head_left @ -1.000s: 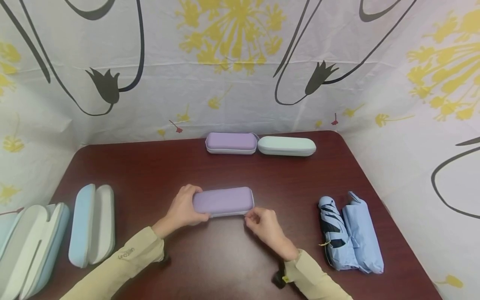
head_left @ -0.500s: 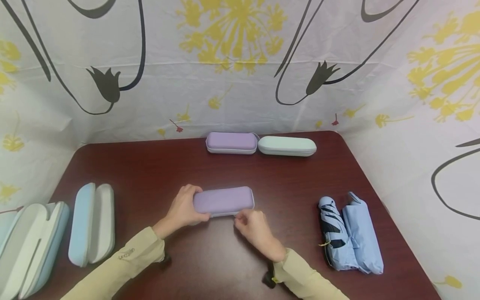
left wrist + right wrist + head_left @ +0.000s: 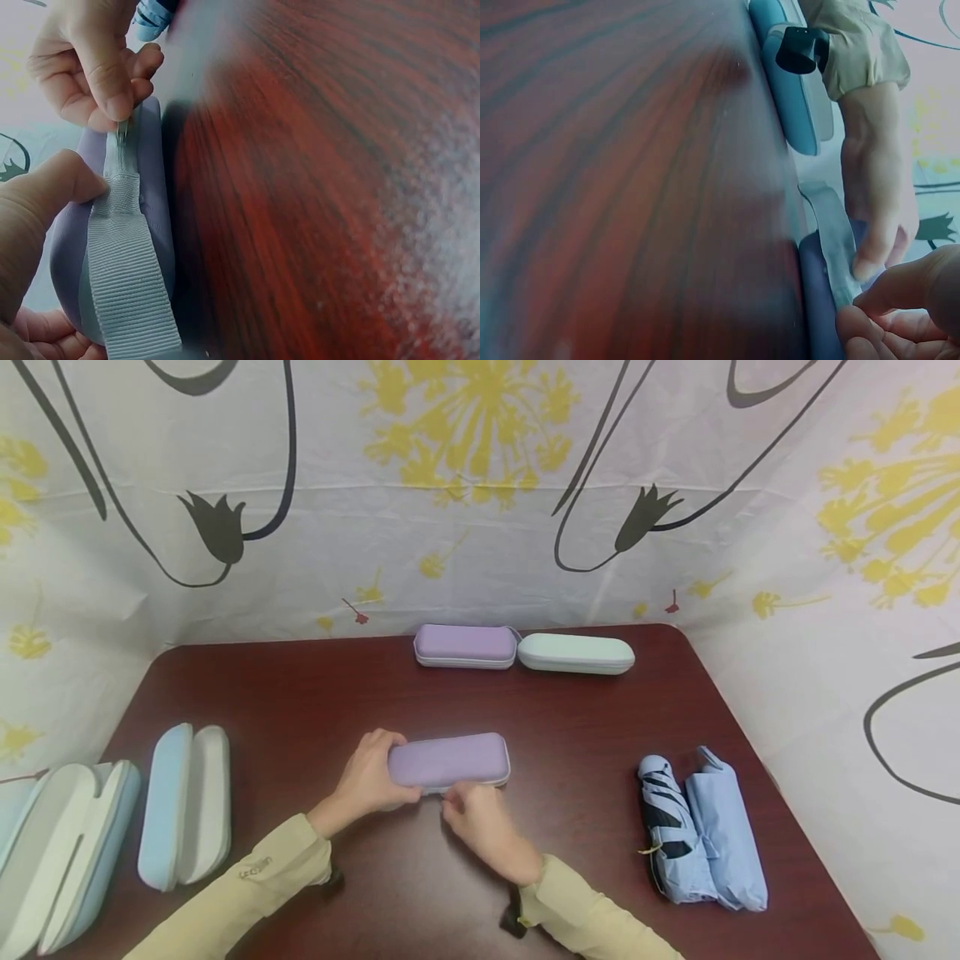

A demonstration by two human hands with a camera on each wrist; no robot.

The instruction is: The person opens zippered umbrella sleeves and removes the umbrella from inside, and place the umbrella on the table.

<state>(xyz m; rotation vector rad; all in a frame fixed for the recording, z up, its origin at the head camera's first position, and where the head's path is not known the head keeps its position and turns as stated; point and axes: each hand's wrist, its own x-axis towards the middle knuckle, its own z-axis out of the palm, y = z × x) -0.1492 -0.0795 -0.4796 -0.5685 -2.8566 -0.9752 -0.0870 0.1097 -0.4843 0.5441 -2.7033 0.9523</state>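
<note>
A purple zip case (image 3: 450,762) lies lengthwise across the middle of the table. Its left end is gripped by my left hand (image 3: 367,775), the thumb along the front side and the fingers behind. At the front seam, my right hand (image 3: 483,828) pinches the zipper pull (image 3: 122,131) between thumb and forefinger, left of the case's middle. A grey ribbed strap (image 3: 131,277) runs from the case's end past my left thumb, and the right wrist view shows it bent outward. Most of the pull is hidden by my fingertips.
A closed purple case (image 3: 465,645) and a mint case (image 3: 576,653) sit at the back edge. On the left lie an open light-blue case (image 3: 186,810) and more open blue cases (image 3: 67,860). Two folded blue umbrellas (image 3: 675,835) (image 3: 726,835) lie on the right.
My right hand has slid left along the front seam, from the case's right corner to near my left thumb. My left hand and the case have stayed in place.
</note>
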